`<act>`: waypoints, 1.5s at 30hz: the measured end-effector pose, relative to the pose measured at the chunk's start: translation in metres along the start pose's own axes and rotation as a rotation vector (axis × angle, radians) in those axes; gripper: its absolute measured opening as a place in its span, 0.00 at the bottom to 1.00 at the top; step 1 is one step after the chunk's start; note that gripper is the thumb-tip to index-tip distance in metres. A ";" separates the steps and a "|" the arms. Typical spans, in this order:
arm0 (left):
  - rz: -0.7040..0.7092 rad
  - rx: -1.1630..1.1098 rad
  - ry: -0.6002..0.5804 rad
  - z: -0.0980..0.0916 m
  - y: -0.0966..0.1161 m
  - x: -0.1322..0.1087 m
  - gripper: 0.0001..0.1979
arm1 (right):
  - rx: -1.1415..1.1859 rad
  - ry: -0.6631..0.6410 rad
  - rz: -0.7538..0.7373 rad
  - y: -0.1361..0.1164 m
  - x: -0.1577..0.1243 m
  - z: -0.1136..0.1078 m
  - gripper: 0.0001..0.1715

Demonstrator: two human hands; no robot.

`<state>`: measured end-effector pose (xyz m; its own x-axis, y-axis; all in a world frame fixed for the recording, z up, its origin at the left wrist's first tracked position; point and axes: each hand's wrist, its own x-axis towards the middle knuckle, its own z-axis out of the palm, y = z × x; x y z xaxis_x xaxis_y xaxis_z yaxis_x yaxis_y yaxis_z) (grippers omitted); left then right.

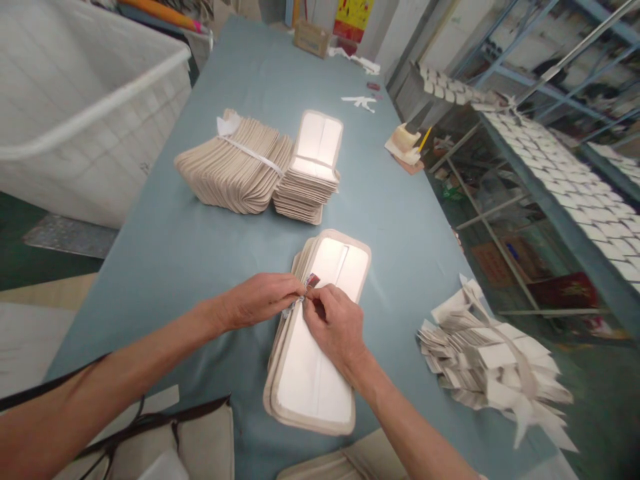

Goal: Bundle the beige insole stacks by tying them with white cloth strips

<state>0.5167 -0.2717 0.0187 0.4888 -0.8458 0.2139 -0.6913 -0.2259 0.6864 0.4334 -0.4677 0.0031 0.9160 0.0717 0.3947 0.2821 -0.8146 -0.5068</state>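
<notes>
A stack of flat beige panels (310,380) with rounded corners and white faces lies lengthwise in front of me. At the stack's left edge, about halfway along, my left hand (270,293) pinches with its fingertips. My right hand (337,323) is closed in a pinch right beside it, resting over the top panel. The two sets of fingertips meet, and what they hold is too small to make out. A small dark red tag (313,280) sticks up just beyond the fingers. Some thin, pale patterned material (289,309) shows below the left fingertips.
Farther up the blue-green table (385,253) lie a strapped row of beige panels (235,170) and a shorter stack (317,150). White strips (500,363) are heaped at the right edge. A white bin (90,127) stands left; beige padded pieces (200,440) lie near me.
</notes>
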 end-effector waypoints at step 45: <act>-0.149 -0.273 -0.092 -0.007 -0.018 0.010 0.04 | -0.044 -0.052 -0.041 0.001 0.002 -0.004 0.03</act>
<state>0.5381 -0.2731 0.0131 0.5149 -0.8562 0.0421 -0.4419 -0.2230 0.8689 0.4343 -0.4704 0.0063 0.9178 0.1348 0.3736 0.3083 -0.8349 -0.4560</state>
